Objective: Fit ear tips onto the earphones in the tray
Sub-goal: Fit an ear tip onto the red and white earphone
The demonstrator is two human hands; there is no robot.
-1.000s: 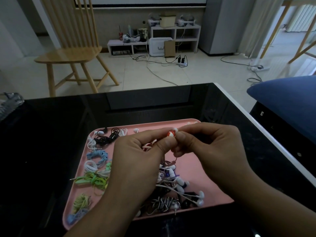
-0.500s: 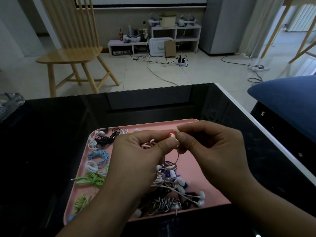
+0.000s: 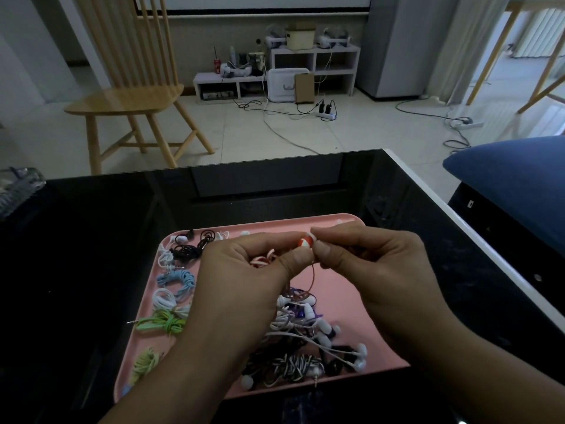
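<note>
A pink tray lies on the black table, holding several coiled earphones in black, blue, white, green and yellow along its left side and a tangled heap near its front. Above the tray, my left hand pinches a red and white earbud between thumb and forefinger; its red cable hangs down toward the heap. My right hand presses its thumb and forefinger against the earbud's right end, where a small white ear tip shows at the fingertips.
The black table has a white edge along its right side. A clear ridged object sits at the table's far left. Beyond stand a wooden chair, low shelves with cables on the floor, and a blue cushion at right.
Both hands have lifted slightly with the earbud and my right fingers have shifted their pinch on its end. The tray's contents are unchanged.
</note>
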